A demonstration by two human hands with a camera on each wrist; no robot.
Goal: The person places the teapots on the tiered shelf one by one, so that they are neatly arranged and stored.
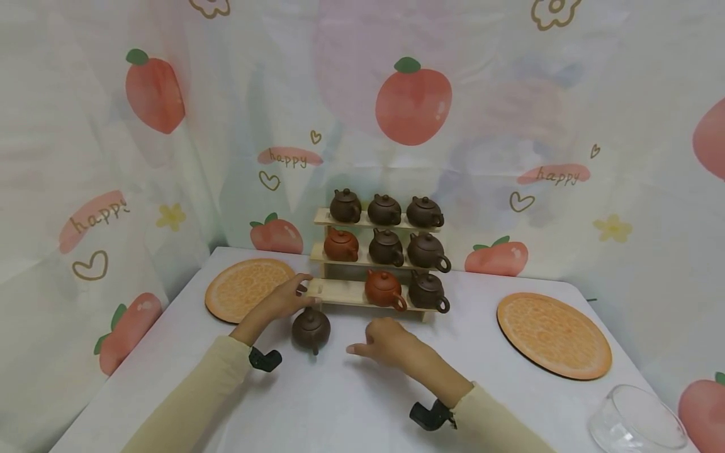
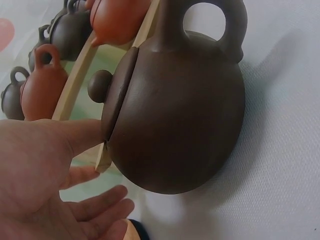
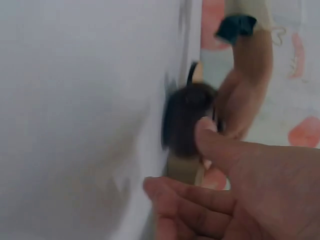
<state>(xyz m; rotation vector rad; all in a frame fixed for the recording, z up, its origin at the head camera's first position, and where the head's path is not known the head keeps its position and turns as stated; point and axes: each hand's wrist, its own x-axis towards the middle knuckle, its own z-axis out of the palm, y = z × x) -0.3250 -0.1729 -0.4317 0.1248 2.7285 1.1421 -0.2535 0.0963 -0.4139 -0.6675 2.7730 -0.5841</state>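
Observation:
A dark brown clay teapot (image 1: 311, 330) stands on the white table before the left end of a wooden tiered rack (image 1: 344, 290). My left hand (image 1: 285, 298) is just behind it with fingers spread; in the left wrist view the thumb reaches to the edge of the lid of the teapot (image 2: 175, 115). Whether it touches cannot be told. To the teapot's right, my right hand (image 1: 391, 341) hovers with thumb out and fingers loosely bent, holding nothing. The right wrist view is blurred.
On the rack's upper tiers sit several dark teapots (image 1: 385, 211) and a reddish one (image 1: 341, 245); the lowest tier bears a reddish teapot (image 1: 383, 289) and a dark one (image 1: 427, 291). Orange round mats (image 1: 249, 289) lie on both sides. A glass bowl (image 1: 637, 421) stands front right.

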